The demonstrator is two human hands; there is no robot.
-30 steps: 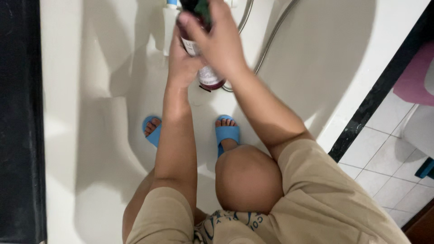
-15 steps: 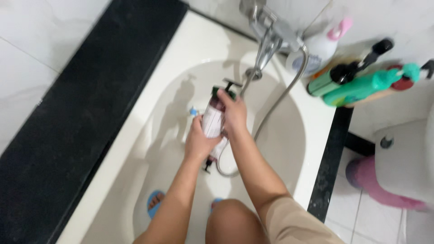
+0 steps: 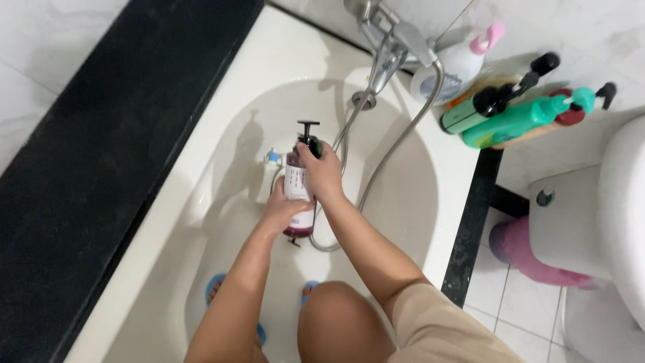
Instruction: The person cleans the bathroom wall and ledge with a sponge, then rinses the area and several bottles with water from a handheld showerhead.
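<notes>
At the bottom of the frame the person's knee (image 3: pixel 342 323) is bending forward over the white bathtub (image 3: pixel 201 195), with blue sandals (image 3: pixel 216 288) just showing on the tub floor beneath the forearms.

Just above, in the middle of the frame, the left hand (image 3: pixel 281 214) is wrapping around the lower body of a dark purple pump bottle (image 3: pixel 297 185), fingers curled closed against its labelled side and supporting it from below. The right hand (image 3: pixel 322 173) is closing over the bottle's upper end, fingers folded around the neck beneath the black pump head (image 3: pixel 308 128). The bottle is being held roughly upright above the tub floor, touching nothing else.

Working the top well probably calls for the lower hand to be gripping firmly so the body is not turning, while the upper hand is twisting squarely around the neck; wet plastic is likely to be slipping.

Beyond the hands a metal shower hose (image 3: pixel 393 148) is looping down from the chrome tap (image 3: pixel 390 47). At the upper right, green pump bottles (image 3: pixel 517 117) and a white bottle (image 3: pixel 460 64) are lying on the tub's corner ledge.
</notes>
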